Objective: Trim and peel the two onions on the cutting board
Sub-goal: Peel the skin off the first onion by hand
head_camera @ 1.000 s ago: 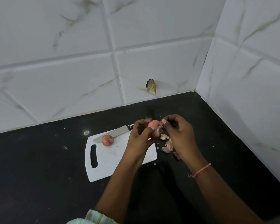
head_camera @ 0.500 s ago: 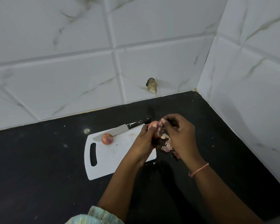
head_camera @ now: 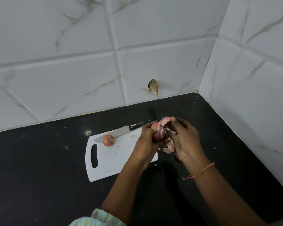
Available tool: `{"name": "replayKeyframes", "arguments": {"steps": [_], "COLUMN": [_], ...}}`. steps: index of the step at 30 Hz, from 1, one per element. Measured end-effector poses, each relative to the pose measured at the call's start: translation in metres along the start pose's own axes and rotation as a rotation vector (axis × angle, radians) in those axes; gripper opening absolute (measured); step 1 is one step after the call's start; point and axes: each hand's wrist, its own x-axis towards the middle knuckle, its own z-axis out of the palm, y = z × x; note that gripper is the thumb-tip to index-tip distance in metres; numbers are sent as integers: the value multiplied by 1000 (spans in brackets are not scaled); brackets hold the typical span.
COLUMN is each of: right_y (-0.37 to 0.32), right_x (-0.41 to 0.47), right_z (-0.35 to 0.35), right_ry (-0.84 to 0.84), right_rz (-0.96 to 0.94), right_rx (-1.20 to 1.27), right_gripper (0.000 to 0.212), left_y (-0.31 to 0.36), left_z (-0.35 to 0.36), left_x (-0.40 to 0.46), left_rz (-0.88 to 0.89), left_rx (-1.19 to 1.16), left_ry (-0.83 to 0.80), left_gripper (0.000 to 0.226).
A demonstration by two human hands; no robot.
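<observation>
My left hand (head_camera: 146,141) grips a small pink onion (head_camera: 157,132) above the right end of the white cutting board (head_camera: 114,157). My right hand (head_camera: 184,137) pinches a strip of onion skin (head_camera: 165,120) that curls up off that onion. A second onion (head_camera: 108,140), its skin still on, sits at the board's far left part. A knife (head_camera: 121,130) with a black handle lies along the board's far edge, its blade behind the second onion.
Loose peelings (head_camera: 169,147) lie on the black counter (head_camera: 39,176) just right of the board, under my hands. White tiled walls (head_camera: 153,62) meet in a corner at the far right. A small scrap (head_camera: 153,86) sticks to the back wall.
My right hand has pulled a piece of skin up and away from the onion in my left hand. The board, knife and second onion have not moved.
</observation>
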Motion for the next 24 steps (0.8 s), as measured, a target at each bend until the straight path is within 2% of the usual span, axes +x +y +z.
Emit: {"name": "replayKeyframes", "arguments": {"steps": [1,4,7,9,11,14,20,24], "right_y": [0,3,5,6,5,4,-1,-1], "right_x": [0,2,0,-1,0,6,17,20], "right_z": [0,-1,-1,-1,-3,-6,-13,-18], "right_ry": [-7,-21,-25,-27,-17,22,89,136], "right_rz": [30,36,-47,-121,-189,-197,-101,-93], "right_rx": [50,74,-27,-123,-220,-263,-183,-178], "right_gripper": [3,4,4,4,5,8,5,7], "left_y": [0,-2,-5,-7,-8,-2,1,1], "left_z": [1,1,3,0,-5,-6,-10,-10], "left_x": [0,3,3,3,3,0,-1,-2], "left_rz": [0,-57,-136,-122,-83,-65,-43,-49], "left_rx": [-42,-85,149,299,346,305,264,220], "left_ry": [2,9,12,10,-5,-56,-67,-57], "left_gripper": [26,29,42,51,39,19,30,28]}}
